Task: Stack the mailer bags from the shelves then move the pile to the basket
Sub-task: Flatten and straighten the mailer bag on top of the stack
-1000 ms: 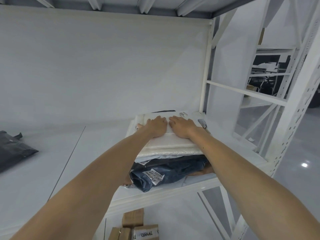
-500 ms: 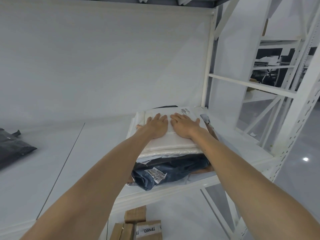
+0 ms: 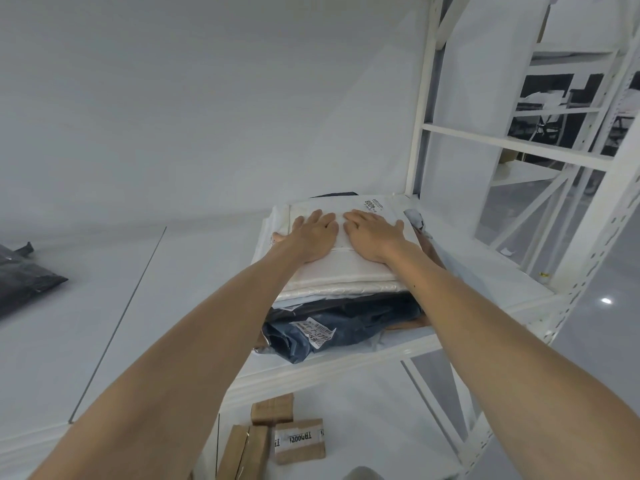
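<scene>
A pile of mailer bags sits at the right end of the white shelf [image 3: 180, 306]. White padded mailers [image 3: 346, 275] lie on top, and a dark blue bag [image 3: 360, 323] with a printed label is squashed beneath them. My left hand [image 3: 311, 233] and my right hand [image 3: 372, 233] lie flat, side by side, palms down on the top white mailer, fingers spread and pointing away from me. Neither hand grips anything. No basket is in view.
Another dark grey mailer bag [image 3: 24, 278] lies at the shelf's far left edge. Brown cardboard boxes [image 3: 287, 438] sit on the lower level below the shelf. White rack uprights [image 3: 419, 116] and cross braces stand at the right, with a shiny floor beyond.
Both hands stay flat on the top mailer, with fingers now a little more spread. The view has tilted slightly downward, showing more of the boxes below.
</scene>
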